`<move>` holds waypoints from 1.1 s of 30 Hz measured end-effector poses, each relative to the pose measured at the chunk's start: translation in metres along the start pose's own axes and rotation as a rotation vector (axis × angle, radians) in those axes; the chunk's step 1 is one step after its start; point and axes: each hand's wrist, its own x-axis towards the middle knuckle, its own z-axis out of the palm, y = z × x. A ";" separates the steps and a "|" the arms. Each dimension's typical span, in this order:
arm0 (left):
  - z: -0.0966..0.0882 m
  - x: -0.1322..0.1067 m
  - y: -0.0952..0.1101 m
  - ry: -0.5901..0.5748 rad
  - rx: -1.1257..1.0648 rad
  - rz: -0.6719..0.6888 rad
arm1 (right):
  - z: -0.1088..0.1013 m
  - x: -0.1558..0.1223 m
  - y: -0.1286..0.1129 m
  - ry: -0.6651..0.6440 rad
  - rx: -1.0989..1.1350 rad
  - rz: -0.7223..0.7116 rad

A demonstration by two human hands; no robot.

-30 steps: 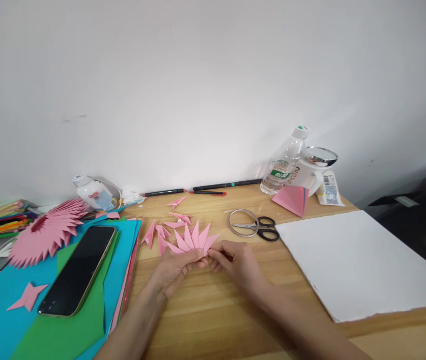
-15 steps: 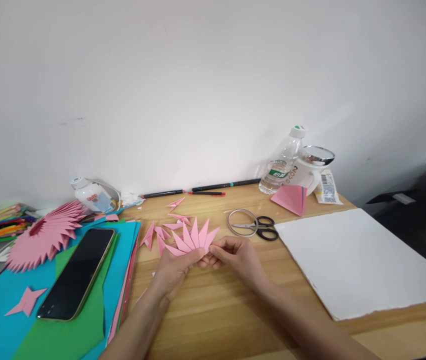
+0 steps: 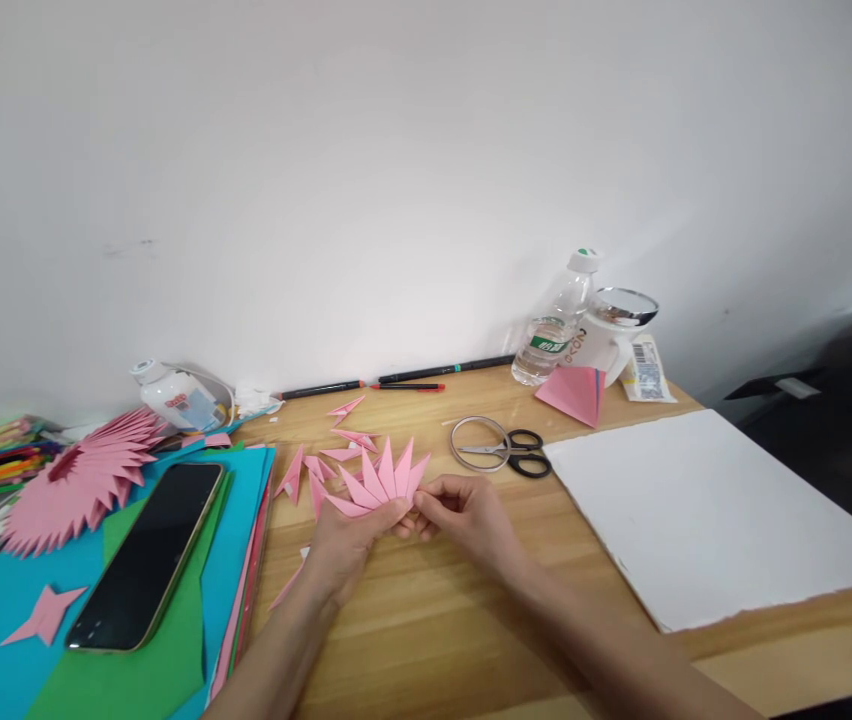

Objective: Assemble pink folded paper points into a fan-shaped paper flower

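Observation:
A pink folded-paper fan (image 3: 379, 481) with several pointed petals is held just above the wooden table. My left hand (image 3: 355, 530) grips its base, thumb laid across the folds. At the fan's right end my right hand (image 3: 460, 508) pinches the last petal's lower tip between thumb and fingers. The fingers beneath the paper are partly hidden. Loose pink folded pieces (image 3: 291, 474) lie behind and left of the fan, and another piece (image 3: 289, 585) lies partly under my left forearm.
Black-handled scissors (image 3: 527, 453) lie across a metal ring (image 3: 481, 444). A white board (image 3: 718, 520) lies right; a water bottle (image 3: 552, 325) and mug (image 3: 610, 340) stand behind. Left are a phone (image 3: 147, 555), coloured paper (image 3: 242, 490) and a pink pleated paper ring (image 3: 88, 480).
The view has shifted slightly, so most things sit a little further left. Both hands keep their hold on the pink fan, with hardly any visible movement.

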 end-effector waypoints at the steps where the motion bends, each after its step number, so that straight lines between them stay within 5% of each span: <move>1: 0.000 0.000 -0.001 0.004 0.008 -0.001 | 0.001 0.000 0.002 0.006 -0.018 -0.018; 10: -0.004 0.002 -0.001 0.002 0.056 -0.001 | -0.001 0.001 0.007 0.043 -0.100 -0.035; 33: -0.011 0.004 0.001 -0.027 0.112 -0.035 | -0.007 0.002 0.001 -0.112 -0.209 -0.064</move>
